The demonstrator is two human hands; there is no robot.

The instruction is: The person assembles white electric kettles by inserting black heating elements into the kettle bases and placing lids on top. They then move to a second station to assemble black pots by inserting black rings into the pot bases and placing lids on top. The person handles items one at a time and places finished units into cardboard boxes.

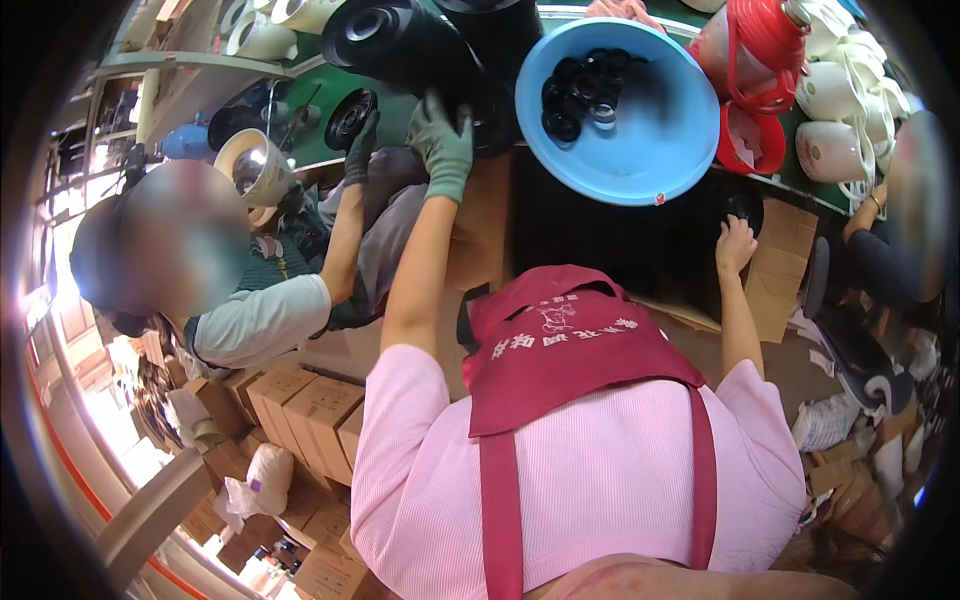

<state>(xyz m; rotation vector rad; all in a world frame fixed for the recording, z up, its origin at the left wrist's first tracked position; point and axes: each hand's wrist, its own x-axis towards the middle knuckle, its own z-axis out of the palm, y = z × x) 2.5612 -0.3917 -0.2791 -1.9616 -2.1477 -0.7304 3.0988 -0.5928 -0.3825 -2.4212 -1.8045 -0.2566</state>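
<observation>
My left hand [441, 145], in a grey-green work glove, reaches forward to the black cylindrical parts [405, 45] on the green bench. Its fingers are spread, and nothing shows in its grasp; whether the fingertips touch the black parts is unclear. My bare right hand [737, 246] is closed on the edge of a black round part [743, 208] above a dark box below the bench edge. The far side of that part blends into the dark background. Between my hands and farther off, a blue basin [617, 180] holds several small black rings [575, 95].
At the left, a co-worker's dark-gloved hand [362, 145] holds a black disc [350, 117] near a cream pot [255, 165]. Right of the basin are a red-and-white kettle [755, 45], a red container [765, 135] and white pots [833, 150]. Cardboard boxes [310, 410] stand behind.
</observation>
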